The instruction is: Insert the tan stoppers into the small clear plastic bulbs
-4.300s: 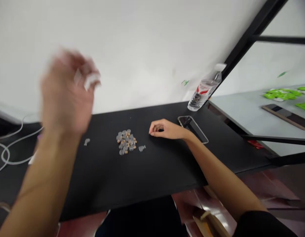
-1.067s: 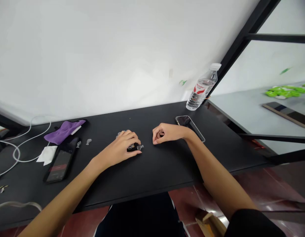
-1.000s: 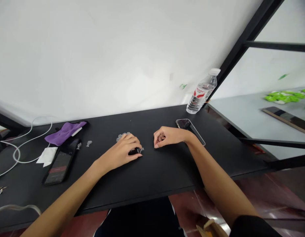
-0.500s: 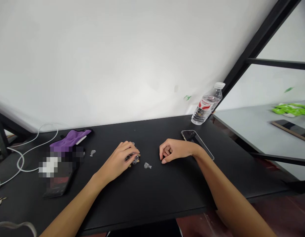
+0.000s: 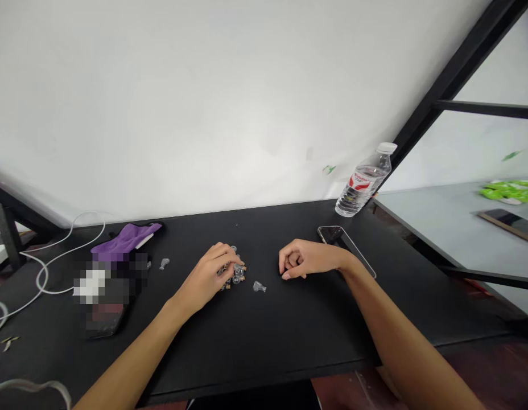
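Observation:
My left hand (image 5: pixel 210 272) rests on a small pile of tiny clear glass bottles (image 5: pixel 238 274) with cork stoppers. Its thumb and fingers are curled around part of the pile and hide some of the bottles. Just right of the pile, a lone clear flask-shaped piece (image 5: pixel 259 286) lies on its side on the black table. Beyond that piece, my right hand (image 5: pixel 301 260) is loosely closed near the tabletop, with its fingers bent in and nothing visible in them.
A phone (image 5: pixel 347 250) lies behind my right forearm, and a water bottle (image 5: pixel 363 182) stands against the wall. To the left are a purple cloth (image 5: pixel 125 239), another clear piece (image 5: pixel 164 263), a dark blurred-out object (image 5: pixel 108 319) and a white cable (image 5: pixel 37 259). The black table (image 5: pixel 255 341) has a metal frame at its right.
The view has shifted slightly, moving everything a little to the right. My left fingers have shifted a little on the pile, and more of the corked bottles show. My right hand stays curled.

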Demonstrator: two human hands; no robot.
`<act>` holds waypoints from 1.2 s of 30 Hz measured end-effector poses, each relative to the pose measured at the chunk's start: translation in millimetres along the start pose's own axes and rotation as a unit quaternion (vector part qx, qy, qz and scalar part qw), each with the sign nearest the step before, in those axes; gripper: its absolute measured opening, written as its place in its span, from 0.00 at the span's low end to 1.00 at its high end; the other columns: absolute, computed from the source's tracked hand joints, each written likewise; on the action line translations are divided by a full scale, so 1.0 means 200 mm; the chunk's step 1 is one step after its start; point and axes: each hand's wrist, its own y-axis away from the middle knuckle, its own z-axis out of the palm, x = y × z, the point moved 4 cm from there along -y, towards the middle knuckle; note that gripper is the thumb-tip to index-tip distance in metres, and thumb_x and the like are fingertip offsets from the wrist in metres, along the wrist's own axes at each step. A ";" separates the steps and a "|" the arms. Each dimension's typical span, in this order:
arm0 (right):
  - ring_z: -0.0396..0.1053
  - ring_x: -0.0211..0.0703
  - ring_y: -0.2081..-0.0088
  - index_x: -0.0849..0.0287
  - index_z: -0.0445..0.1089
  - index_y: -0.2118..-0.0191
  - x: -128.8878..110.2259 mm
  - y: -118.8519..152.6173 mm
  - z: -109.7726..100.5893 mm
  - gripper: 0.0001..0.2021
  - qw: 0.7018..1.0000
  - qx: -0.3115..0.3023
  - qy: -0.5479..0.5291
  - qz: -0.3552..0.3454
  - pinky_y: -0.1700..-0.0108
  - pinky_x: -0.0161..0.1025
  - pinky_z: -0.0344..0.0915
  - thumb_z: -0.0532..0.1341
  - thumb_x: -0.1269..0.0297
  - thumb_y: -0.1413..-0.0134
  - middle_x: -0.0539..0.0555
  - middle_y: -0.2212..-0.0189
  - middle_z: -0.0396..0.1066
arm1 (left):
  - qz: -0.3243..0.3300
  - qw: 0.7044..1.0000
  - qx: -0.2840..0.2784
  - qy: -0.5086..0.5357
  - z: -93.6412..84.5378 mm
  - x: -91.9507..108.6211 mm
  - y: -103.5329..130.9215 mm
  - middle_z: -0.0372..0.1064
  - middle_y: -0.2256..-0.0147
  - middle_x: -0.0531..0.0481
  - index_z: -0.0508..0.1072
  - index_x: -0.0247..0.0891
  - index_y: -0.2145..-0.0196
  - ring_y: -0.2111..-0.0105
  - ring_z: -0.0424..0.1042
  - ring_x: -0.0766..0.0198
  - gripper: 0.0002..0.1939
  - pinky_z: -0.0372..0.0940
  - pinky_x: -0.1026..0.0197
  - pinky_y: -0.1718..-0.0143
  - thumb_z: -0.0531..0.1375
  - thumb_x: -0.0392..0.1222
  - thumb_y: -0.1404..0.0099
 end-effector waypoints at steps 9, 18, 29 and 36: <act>0.66 0.37 0.73 0.62 0.74 0.61 -0.04 -0.02 -0.01 0.15 0.996 0.071 0.030 -0.048 0.69 0.34 0.62 0.67 0.53 0.40 0.51 0.75 0.72 | -0.018 0.990 -0.111 -0.083 -0.01 0.05 0.00 0.71 0.53 0.48 0.76 0.43 0.50 0.53 0.70 0.59 0.10 0.63 0.54 0.49 0.57 0.35 0.24; 0.63 0.39 0.68 0.60 0.76 0.62 -0.11 -0.07 0.04 0.09 0.970 0.195 0.103 -0.104 0.64 0.35 0.61 0.64 0.59 0.39 0.51 0.70 0.70 | 0.011 0.976 -0.158 -0.150 -0.01 0.10 -0.01 0.71 0.55 0.48 0.75 0.42 0.49 0.53 0.70 0.59 0.12 0.60 0.55 0.50 0.54 0.34 0.23; 0.62 0.37 0.72 0.60 0.75 0.64 -0.09 -0.10 0.06 0.09 0.963 0.218 0.121 -0.101 0.68 0.34 0.58 0.61 0.61 0.37 0.49 0.73 0.69 | 0.009 0.977 -0.167 -0.133 -0.03 0.13 0.02 0.69 0.57 0.49 0.75 0.41 0.58 0.54 0.70 0.58 0.07 0.60 0.52 0.45 0.61 0.46 0.27; 0.63 0.37 0.71 0.59 0.75 0.64 -0.09 -0.09 0.06 0.08 0.962 0.221 0.128 -0.099 0.67 0.34 0.59 0.61 0.62 0.36 0.48 0.73 0.69 | 0.043 0.979 -0.161 -0.121 0.04 0.13 0.04 0.69 0.56 0.46 0.75 0.39 0.56 0.53 0.70 0.56 0.04 0.65 0.54 0.50 0.61 0.40 0.27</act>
